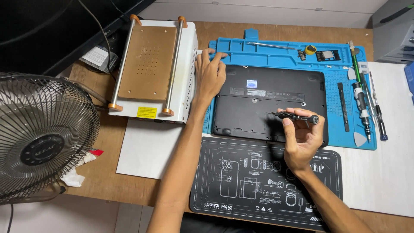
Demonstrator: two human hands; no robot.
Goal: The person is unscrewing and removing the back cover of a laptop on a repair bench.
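Right hand (302,140) pinches a small black screwdriver (295,116) over the upside-down black laptop (269,101) on the blue mat (340,77), left hand (210,75) flat, fingers spread on its far-left corner (looks like base-screw removal, so the tip needs seating squarely).

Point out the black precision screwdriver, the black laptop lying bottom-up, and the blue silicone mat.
black precision screwdriver (297,116), head view, mid-handle
black laptop lying bottom-up (258,103), head view, base panel
blue silicone mat (276,56), head view, top tray area
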